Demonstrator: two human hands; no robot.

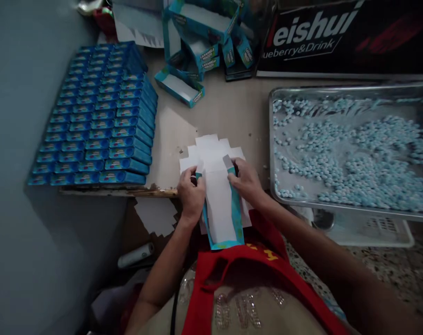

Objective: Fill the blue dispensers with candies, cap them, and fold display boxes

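A partly folded cardboard box (221,204), white inside and turquoise outside, lies lengthwise in front of me. Its near end and long sides stand up, while the far end lies open with its flaps out. My left hand (192,193) pinches the left side wall near the far corner. On the opposite wall, the fingers of my right hand (245,181) close around the right far corner, beside a raised small flap. Under the box are flat white box blanks (211,146) with stepped edges, resting at the table's front edge.
Stacked blue packets (96,116) fill the table's left side. Folded turquoise boxes (179,86) lie piled at the back. On the right, a metal tray (272,139) holds many light-blue candies (372,163). Behind it stands a black printed carton (337,42). A white plastic basket (379,232) sits below the tray.
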